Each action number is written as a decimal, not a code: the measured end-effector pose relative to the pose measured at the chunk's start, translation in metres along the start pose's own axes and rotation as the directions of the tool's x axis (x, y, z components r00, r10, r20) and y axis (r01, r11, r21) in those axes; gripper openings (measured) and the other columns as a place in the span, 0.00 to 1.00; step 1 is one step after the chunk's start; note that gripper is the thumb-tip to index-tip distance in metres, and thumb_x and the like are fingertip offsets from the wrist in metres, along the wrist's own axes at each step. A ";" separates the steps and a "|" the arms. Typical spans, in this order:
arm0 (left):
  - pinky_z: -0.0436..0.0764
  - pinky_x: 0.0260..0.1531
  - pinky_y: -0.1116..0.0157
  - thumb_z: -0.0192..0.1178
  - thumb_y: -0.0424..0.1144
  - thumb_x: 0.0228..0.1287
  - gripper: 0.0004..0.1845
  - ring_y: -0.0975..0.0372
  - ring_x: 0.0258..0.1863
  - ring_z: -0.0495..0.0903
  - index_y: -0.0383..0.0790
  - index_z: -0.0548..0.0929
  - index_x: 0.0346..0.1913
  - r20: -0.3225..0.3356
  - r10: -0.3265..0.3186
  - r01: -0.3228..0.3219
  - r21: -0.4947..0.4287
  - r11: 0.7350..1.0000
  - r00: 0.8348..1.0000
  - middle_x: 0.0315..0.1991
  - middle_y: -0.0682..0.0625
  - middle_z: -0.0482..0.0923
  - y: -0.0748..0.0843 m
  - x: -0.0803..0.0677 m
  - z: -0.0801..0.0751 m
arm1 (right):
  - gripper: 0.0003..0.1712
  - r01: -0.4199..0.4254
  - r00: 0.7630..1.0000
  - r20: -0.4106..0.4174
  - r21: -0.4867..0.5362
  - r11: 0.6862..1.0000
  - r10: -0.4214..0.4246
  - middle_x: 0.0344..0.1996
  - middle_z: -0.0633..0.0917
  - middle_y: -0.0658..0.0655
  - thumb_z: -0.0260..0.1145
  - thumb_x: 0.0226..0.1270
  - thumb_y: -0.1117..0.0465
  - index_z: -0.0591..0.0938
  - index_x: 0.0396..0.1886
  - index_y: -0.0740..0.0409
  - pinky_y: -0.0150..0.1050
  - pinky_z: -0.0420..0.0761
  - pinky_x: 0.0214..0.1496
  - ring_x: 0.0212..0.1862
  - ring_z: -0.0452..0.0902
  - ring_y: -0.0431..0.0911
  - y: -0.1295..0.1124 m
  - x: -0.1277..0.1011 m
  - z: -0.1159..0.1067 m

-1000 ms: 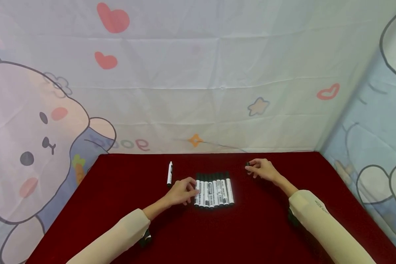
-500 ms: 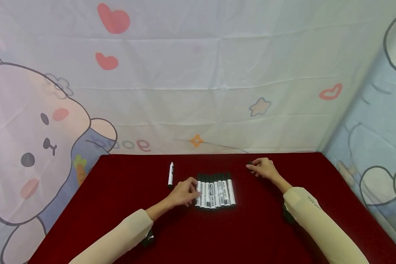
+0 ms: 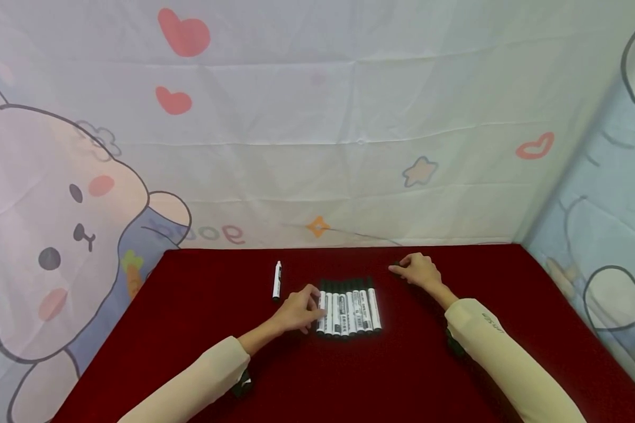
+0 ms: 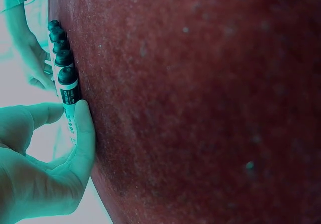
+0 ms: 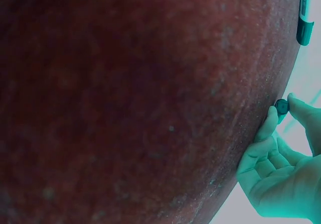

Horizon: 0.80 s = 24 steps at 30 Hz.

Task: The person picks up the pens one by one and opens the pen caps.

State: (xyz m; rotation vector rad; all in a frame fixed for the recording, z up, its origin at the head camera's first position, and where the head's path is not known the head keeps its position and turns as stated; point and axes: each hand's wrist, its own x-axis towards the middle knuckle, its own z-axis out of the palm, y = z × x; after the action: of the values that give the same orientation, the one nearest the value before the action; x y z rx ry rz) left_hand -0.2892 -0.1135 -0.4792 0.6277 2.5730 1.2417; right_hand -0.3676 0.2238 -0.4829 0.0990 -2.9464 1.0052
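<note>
Several white markers with black caps lie side by side in a row (image 3: 350,311) on the dark red cloth. My left hand (image 3: 298,310) is at the row's left end, pinching the leftmost marker (image 4: 69,89) between thumb and finger in the left wrist view. Off to the right and farther back, my right hand (image 3: 420,272) pinches a small black marker cap (image 5: 282,107) just over the cloth. In the head view the fingers partly hide that cap. Back left lies a separate marker (image 3: 277,282) with its white tip bare, pointing away from me.
The table (image 3: 391,376) is covered in dark red cloth. A pale printed curtain (image 3: 296,117) hangs behind its back edge and along the sides. A dark strapped device (image 3: 242,383) shows under the left sleeve, another (image 3: 454,345) under the right.
My right hand has shifted a little to the left with the cap. The left hand keeps its place on the leftmost marker. The head view has drifted slightly.
</note>
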 end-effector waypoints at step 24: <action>0.86 0.18 0.64 0.70 0.30 0.59 0.22 0.61 0.20 0.84 0.23 0.79 0.54 -0.059 -0.106 0.109 0.039 0.993 0.993 0.34 0.38 0.85 0.001 -0.017 -0.001 | 0.30 0.078 0.993 0.093 -0.036 0.996 -0.074 0.27 0.89 0.57 0.63 0.76 0.47 0.81 0.55 0.73 0.34 0.77 0.24 0.24 0.81 0.42 -0.002 -0.035 -0.023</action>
State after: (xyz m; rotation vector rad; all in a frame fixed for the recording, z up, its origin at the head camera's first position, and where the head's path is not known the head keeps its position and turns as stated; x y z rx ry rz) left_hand -0.2749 -0.1219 -0.4776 0.4609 2.6473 1.1910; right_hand -0.3325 0.2386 -0.4650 0.2611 -3.0173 0.9567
